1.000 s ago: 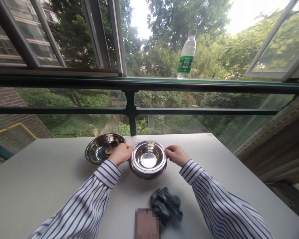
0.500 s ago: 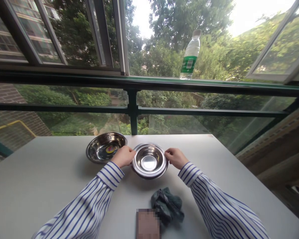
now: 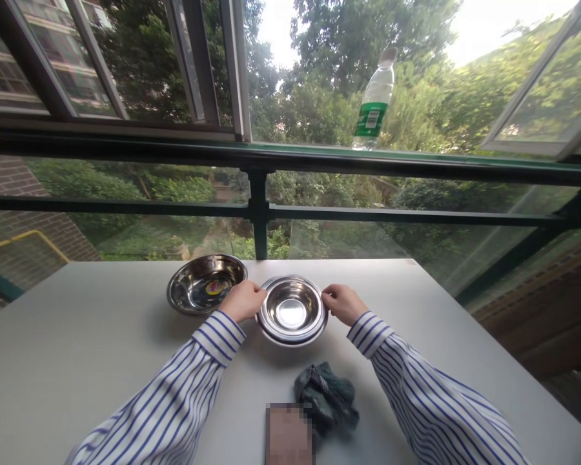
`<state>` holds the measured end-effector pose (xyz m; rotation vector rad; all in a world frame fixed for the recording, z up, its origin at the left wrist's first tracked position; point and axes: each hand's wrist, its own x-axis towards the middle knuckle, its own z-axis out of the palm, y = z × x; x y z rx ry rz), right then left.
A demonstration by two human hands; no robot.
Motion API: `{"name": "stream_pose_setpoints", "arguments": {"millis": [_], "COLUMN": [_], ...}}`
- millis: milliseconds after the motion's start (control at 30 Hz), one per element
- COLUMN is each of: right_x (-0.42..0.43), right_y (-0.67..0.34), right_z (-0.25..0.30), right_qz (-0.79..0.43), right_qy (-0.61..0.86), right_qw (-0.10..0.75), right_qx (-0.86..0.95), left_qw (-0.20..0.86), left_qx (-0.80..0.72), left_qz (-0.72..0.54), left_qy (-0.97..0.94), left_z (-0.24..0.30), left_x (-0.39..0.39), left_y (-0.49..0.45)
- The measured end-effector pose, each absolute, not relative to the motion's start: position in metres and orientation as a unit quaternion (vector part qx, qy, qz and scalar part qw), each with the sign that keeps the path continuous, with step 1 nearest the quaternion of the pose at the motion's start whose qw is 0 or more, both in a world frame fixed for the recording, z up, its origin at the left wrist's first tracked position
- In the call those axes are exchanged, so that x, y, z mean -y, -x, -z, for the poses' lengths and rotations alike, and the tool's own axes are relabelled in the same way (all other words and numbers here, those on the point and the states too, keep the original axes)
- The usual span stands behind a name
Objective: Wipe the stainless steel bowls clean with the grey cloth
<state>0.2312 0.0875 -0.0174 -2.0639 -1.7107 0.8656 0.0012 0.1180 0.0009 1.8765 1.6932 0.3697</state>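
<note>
The left hand [image 3: 243, 301] and right hand [image 3: 346, 305] pinched the upper bowl [image 3: 292, 314] at its left and right rim, seemingly the surest hold on light, stiff, slippery metal.

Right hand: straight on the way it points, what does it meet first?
The inner metal bowl: the right hand points at its near rim and already seems to pinch it, though exact contact is hard to tell.

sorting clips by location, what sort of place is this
Probably an enclosed balcony, perhaps of a home: a dark green metal railing runs behind the white straight-edged table, a grey-framed glass window stands above it on the left, and leafy green trees show outside.
</note>
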Motion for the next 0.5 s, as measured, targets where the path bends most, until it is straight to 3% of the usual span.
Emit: {"name": "stream_pose_setpoints", "arguments": {"millis": [500], "right_x": [-0.0893], "right_y": [-0.2296], "right_z": [0.0143], "right_qz": [-0.25], "right_qy": [0.724], "right_qw": [0.125], "right_qx": [0.63], "left_qw": [0.26], "left_qx": [-0.648], "left_qz": [-0.114], "left_qy": [-0.707], "left_z": [-0.0096], "left_x": [-0.1138], "left_y": [-0.0045]}}
